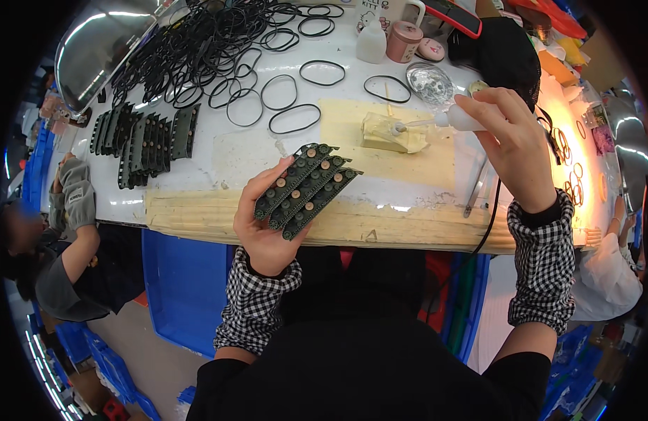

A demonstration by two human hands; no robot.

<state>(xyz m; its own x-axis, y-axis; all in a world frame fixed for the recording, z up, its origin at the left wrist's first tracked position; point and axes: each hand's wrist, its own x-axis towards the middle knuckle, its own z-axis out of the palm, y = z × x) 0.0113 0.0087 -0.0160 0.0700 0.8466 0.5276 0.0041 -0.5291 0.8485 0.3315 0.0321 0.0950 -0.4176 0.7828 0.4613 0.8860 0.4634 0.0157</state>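
Observation:
My left hand (262,242) is closed around a fanned set of three dark green plastic strips (306,189) with toothed edges and round copper-coloured discs. They are held tilted above the table's near edge. In my right hand (510,140) is a small white squeeze bottle (464,118), lying sideways with its thin nozzle pointing left. The nozzle's tip meets a greyish spot on top of a block wrapped in yellow tape (394,137); whether it touches I cannot tell. More strips of the same green kind (148,144) stand in stacked rows at the left.
A big heap of black rubber rings (190,52) covers the far left, with loose rings (294,118) nearer. At the back stand a white bottle (371,43), a pink tin (404,42) and a mug (383,12). Tweezers (476,188) and a black cable (493,214) lie right. People sit on both sides.

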